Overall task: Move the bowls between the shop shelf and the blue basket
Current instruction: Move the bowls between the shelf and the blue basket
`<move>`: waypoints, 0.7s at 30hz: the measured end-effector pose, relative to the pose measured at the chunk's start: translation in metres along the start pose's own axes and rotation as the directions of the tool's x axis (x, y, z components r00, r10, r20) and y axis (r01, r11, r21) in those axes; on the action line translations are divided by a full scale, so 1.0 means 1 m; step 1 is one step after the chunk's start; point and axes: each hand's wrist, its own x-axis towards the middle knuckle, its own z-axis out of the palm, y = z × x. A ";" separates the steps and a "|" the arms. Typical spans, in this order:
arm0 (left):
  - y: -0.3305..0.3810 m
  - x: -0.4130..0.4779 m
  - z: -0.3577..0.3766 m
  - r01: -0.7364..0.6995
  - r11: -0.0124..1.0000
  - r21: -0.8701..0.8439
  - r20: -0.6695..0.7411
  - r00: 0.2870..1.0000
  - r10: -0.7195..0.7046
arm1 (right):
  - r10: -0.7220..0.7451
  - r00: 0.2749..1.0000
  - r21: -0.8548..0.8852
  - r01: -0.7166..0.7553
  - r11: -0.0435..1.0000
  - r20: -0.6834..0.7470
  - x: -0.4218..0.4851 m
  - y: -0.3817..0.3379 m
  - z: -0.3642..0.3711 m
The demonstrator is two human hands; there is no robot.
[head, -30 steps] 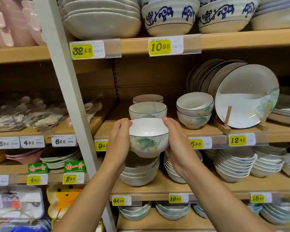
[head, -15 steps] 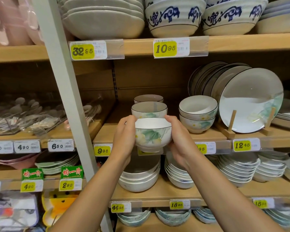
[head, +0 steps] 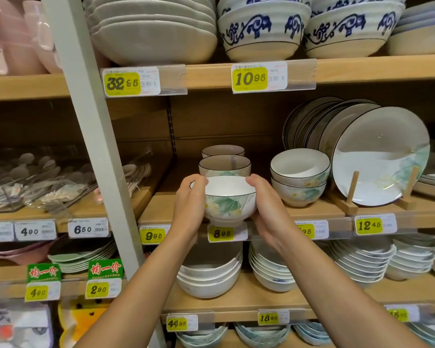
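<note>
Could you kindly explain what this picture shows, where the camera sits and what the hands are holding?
No machine here: a person wears one camera on the head, looking down at their own bare hands. The left hand and right hand grip a leaf-patterned bowl from both sides at the front edge of a wooden shelf. Behind it stand two more bowls; to its right, a stack of two bowls and plates upright in a rack. No blue basket shows.
</note>
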 end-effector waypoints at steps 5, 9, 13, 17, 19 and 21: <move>-0.008 0.014 0.002 -0.029 1.000 0.001 0.004 1.000 0.029 | -0.023 1.000 -0.029 0.022 0.999 -0.019 0.012 0.002 -0.001; -0.015 0.025 0.003 -0.050 0.999 0.015 0.009 0.999 0.050 | -0.050 0.998 -0.030 0.049 0.998 -0.025 0.020 0.005 -0.004; -0.019 0.031 0.004 -0.068 0.997 0.030 0.011 0.998 0.068 | -0.055 0.998 -0.047 0.054 0.997 -0.015 0.027 0.007 -0.007; -0.023 0.036 0.004 -0.056 0.998 0.001 0.027 0.998 0.056 | -0.074 0.997 -0.076 0.072 0.995 -0.019 0.034 0.008 -0.009; -0.024 0.038 0.005 -0.057 0.998 0.003 0.032 0.998 0.057 | -0.078 0.997 -0.070 0.076 0.995 -0.021 0.037 0.009 -0.009; -0.025 0.041 0.004 -0.055 0.998 0.004 0.035 0.998 0.055 | -0.084 0.996 -0.066 0.083 0.994 -0.021 0.039 0.010 -0.009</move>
